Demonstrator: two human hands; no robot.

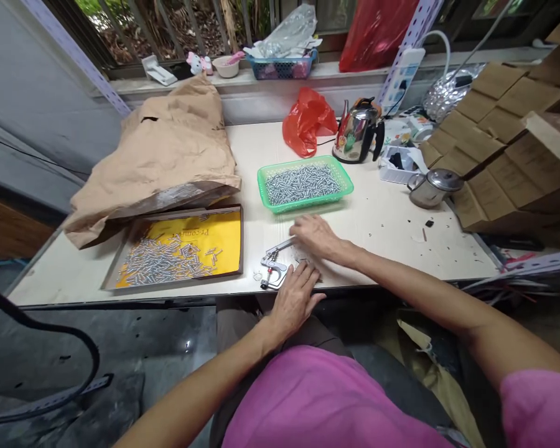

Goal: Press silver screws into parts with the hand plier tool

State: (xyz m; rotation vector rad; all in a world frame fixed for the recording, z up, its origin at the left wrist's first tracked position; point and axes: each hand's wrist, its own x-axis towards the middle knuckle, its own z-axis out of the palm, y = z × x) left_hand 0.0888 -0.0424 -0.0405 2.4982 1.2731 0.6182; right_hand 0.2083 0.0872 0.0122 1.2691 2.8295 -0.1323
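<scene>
My left hand [295, 294] rests at the table's front edge, fingers laid over a small metal hand tool [274, 269] with a red tip, holding it down. My right hand [313, 235] lies just behind it, fingers curled over the tool's long metal lever; what is under the palm is hidden. A green plastic basket [343, 171] full of small silver screws stands a little beyond my right hand. To the left lies a shallow cardboard tray [236, 239] with a yellow liner and a heap of the same screws.
A crumpled brown paper sack [168, 146] lies at the back left. A red plastic bag [305, 121], steel kettle [357, 130], small metal pot [432, 186] and stacked cardboard boxes [504, 137] fill the right side. A windowsill with clutter runs behind.
</scene>
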